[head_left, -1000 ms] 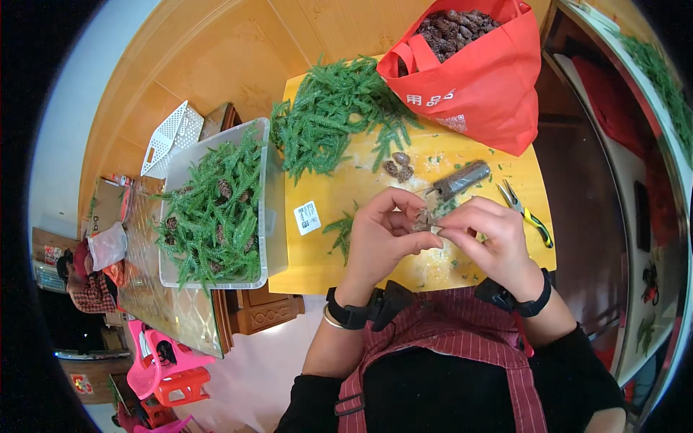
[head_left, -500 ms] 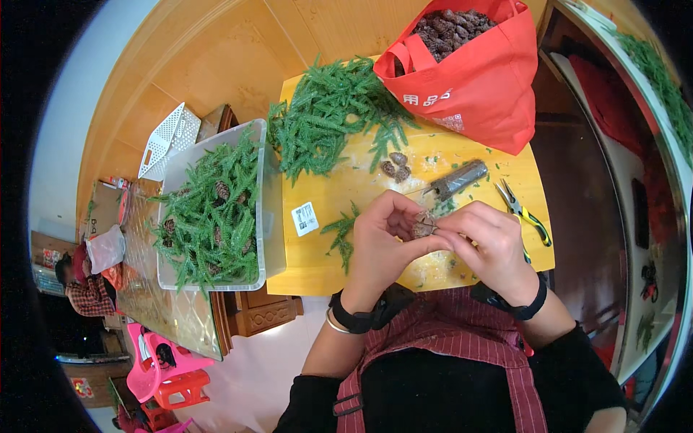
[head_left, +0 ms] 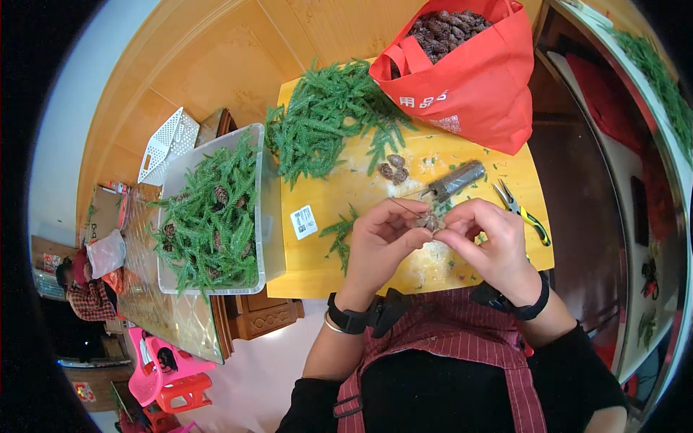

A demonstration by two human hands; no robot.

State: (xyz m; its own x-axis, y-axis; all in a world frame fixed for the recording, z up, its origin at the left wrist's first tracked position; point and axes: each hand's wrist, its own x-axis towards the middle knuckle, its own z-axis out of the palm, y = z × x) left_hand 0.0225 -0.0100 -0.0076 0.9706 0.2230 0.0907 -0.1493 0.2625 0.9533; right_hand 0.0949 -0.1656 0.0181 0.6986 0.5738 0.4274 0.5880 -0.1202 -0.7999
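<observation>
Pinecone [head_left: 431, 223], rough, scaly and brown, with a skinny dark wire [head_left: 405, 207] sticking out up-left. Left hand [head_left: 386, 238] and right hand [head_left: 487, 234] both have it pinched, fingers curled, thumbs angled in, so it's sitting right between them. Just past that: three loose cones [head_left: 400, 175], yellow tabletop [head_left: 310, 263], then needly green sprigs [head_left: 317, 130] piled up.

From the near side, a head-worn fisheye camera looks down close over the table [head_left: 310, 270], facing the far wall [head_left: 216, 68].
</observation>
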